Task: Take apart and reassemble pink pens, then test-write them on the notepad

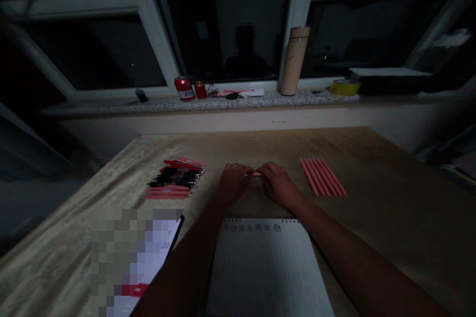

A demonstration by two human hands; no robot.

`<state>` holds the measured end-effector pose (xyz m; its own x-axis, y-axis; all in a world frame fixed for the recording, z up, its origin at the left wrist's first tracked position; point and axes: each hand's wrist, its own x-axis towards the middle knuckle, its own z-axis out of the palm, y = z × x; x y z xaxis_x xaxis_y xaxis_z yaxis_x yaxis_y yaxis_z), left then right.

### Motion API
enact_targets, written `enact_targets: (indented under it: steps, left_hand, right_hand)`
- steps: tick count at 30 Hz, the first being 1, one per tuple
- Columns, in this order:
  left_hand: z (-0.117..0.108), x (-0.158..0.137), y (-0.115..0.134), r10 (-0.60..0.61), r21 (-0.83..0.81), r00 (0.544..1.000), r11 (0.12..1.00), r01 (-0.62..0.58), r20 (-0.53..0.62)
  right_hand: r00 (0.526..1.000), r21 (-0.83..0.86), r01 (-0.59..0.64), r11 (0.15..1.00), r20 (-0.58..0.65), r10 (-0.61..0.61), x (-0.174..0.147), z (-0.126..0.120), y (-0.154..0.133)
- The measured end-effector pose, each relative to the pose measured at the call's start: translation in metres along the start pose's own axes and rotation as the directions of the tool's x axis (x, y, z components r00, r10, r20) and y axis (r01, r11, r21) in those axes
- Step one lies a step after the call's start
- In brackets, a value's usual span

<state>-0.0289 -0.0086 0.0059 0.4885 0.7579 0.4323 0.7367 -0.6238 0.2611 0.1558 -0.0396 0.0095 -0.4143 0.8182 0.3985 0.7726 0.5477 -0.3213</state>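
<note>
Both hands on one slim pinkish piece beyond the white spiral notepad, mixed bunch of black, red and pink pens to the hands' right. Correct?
Wrong side: the head view shows the mixed bunch of black, red and pink pens left of the left hand. Rest stands: it and the right hand on one slim pinkish piece beyond the white spiral notepad.

A tan cylinder (295, 63) stands on the speckled windowsill (266, 101).

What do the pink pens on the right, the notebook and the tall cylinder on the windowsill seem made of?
Pink pens: probably plastic, smooth and evenly colored. Notebook: matte paper, with faint ruled lines; its coil could be metal or plastic. Tall cylinder: perhaps bamboo or a wood-look coating, from its dull tan surface.
</note>
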Motion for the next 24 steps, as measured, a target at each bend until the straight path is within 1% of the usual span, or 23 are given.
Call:
enact_targets:
  steps: [5,10,15,19,24]
  left_hand:
    - [-0.0008,0.0007,0.0004,-0.005,-0.006,1.000,1.000,0.005,-0.007]
    - [-0.0007,0.0005,0.0007,0.019,-0.025,1.000,1.000,-0.019,0.000]
    - [-0.0004,-0.0007,0.0009,0.021,-0.030,0.999,0.999,-0.022,-0.037]
    - [-0.0022,-0.0016,0.0016,-0.030,-0.006,0.995,1.000,0.030,-0.099]
    - [-0.0034,-0.0025,-0.0009,-0.108,0.032,0.978,0.993,0.115,-0.177]
  right_hand:
    - [1.000,0.002,0.001,1.000,0.003,-0.001,0.0000,0.0009,0.0004]
    - [1.000,0.019,-0.006,1.000,0.003,0.006,0.0001,0.0024,0.0012]
    - [1.000,0.032,-0.013,0.999,-0.006,0.013,0.0010,0.0036,0.0021]
    - [0.999,0.021,-0.027,0.999,-0.036,0.028,0.0013,0.0048,0.0027]
    - [0.991,0.054,-0.026,0.998,-0.129,0.033,0.0010,0.0047,0.0025]
